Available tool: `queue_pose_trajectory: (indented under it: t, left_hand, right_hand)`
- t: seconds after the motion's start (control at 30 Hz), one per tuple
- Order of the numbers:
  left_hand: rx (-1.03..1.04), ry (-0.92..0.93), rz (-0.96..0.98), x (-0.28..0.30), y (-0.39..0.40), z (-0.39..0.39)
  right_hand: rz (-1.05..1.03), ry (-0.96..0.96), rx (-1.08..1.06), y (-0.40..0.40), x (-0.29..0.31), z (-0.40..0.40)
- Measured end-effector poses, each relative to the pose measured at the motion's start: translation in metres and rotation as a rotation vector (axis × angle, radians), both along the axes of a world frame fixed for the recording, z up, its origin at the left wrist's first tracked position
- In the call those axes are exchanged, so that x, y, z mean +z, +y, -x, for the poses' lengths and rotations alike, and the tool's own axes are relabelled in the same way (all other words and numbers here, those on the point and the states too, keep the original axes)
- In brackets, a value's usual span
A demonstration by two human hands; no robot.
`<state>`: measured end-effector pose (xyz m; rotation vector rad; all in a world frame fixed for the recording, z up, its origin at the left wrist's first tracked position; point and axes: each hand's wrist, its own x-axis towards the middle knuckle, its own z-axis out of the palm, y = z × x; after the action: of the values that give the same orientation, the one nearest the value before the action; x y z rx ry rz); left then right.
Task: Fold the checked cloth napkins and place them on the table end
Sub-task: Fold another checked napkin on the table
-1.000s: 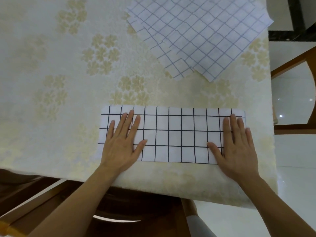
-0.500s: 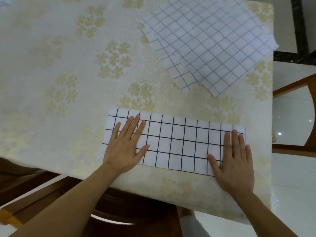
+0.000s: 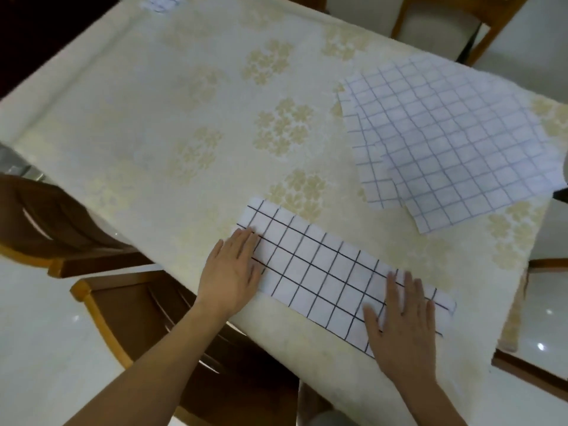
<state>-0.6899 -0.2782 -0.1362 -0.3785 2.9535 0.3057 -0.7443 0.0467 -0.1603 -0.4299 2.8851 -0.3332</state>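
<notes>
A white napkin with a black check (image 3: 325, 272), folded into a long strip, lies near the table's front edge. My left hand (image 3: 230, 269) rests flat on its left end, fingers straight. My right hand (image 3: 402, 327) presses flat on its right end. A pile of unfolded checked napkins (image 3: 455, 149) is spread at the right side of the table. At the far end of the table a small bit of checked cloth (image 3: 159, 3) shows at the top edge of the view.
The table wears a cream cloth with floral print (image 3: 184, 118). Wooden chairs stand at the near left (image 3: 123, 302), far left (image 3: 46, 222), far right (image 3: 445, 23) and right edge (image 3: 531, 373). The floor is glossy white.
The view has swung up and to the left, so the table's far end now shows. Both hands stay flat on the strip; my left hand has slid toward its left end.
</notes>
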Motion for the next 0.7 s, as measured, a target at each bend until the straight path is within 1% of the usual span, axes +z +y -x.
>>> queue_pose_trajectory:
  t: [0.1,0.2,0.27,0.37,0.47,0.53,0.63,0.7]
  left_hand:
    - [0.127,0.014,-0.008,0.005,-0.005,-0.012]
    - [0.271,0.075,-0.023,0.005,-0.011,-0.018]
    - [0.339,0.096,-0.005,0.001,-0.017,-0.021]
    - [0.434,0.074,-0.008,-0.008,-0.025,-0.023]
    - [0.464,0.093,0.023,-0.018,-0.031,-0.022]
    - [0.475,0.111,0.026,-0.022,-0.031,-0.019]
    - [0.5,0.118,-0.001,-0.027,-0.028,-0.014]
    - [0.519,0.135,-0.019,-0.031,-0.027,-0.013]
  right_hand:
    - [0.062,0.018,0.316,-0.04,0.005,0.035]
    - [0.037,0.063,0.581,-0.086,0.003,0.07]
    - [0.021,0.084,0.701,-0.119,0.0,0.09]
    - [0.032,0.135,0.894,-0.17,-0.003,0.11]
    - [0.066,0.185,1.088,-0.216,-0.007,0.124]
    - [0.049,0.197,1.201,-0.24,-0.008,0.13]
    - [-0.023,0.17,1.323,-0.262,-0.015,0.137]
    - [-0.044,0.142,1.363,-0.27,-0.019,0.14]
